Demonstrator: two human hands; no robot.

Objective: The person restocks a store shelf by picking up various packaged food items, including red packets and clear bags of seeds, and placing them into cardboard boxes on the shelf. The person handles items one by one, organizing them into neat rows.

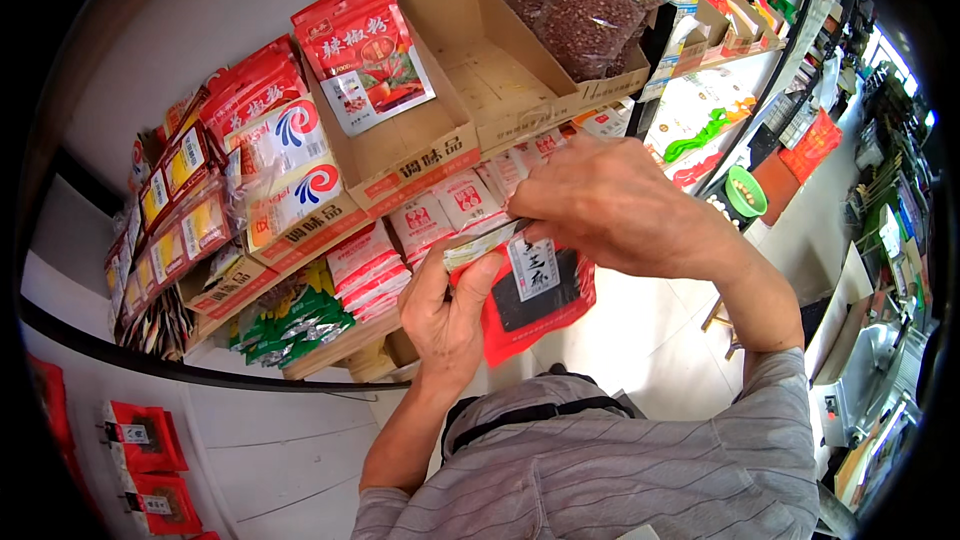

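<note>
My left hand (448, 315) pinches a small flat piece with a pale, patterned face (480, 246) between thumb and fingers. Close beside it, my right hand (600, 202) is bent over with its fingertips at the piece's far end and at the top of a red packet of black sesame (536, 289). The packet hangs below both hands, its dark window facing up. Which fingers bear the packet is partly hidden. Behind the hands, white and red packets (442, 214) lie in stacks on the lower shelf.
Cardboard trays (420, 165) on the upper shelf hold red chilli powder packets (367, 52) and bags of dark red grains (585, 7). Green packets (300, 322) lie below. A black shelf post (652, 67) stands at the right, with a green bowl (745, 191) beyond it. Red packets (154, 439) hang lower left.
</note>
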